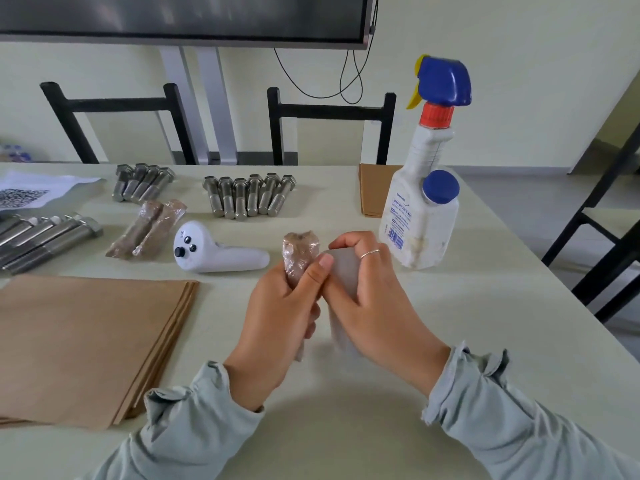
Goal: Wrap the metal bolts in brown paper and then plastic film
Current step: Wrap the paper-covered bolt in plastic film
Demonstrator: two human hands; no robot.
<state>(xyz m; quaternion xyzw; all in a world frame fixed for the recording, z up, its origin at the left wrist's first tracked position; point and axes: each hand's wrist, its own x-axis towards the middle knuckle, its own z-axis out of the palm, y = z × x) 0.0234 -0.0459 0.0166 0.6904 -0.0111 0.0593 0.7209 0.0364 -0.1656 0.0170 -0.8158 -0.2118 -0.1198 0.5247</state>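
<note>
While bare bolts [249, 197] are lying in rows on the pale table [346, 393] before two black chairs [330, 112], the left hand [277, 317] is gripping a wrapped bolt [299, 252] upright and the right hand [374, 292] is clutching a film roll [343, 271].

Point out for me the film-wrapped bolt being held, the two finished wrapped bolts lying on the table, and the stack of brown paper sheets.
Film-wrapped bolt in hand [300, 252]: head view, its upper wrapped end.
Two finished wrapped bolts [147, 228]: head view, middle of the pair.
Stack of brown paper sheets [86, 337]: head view, top sheet's centre.
</note>
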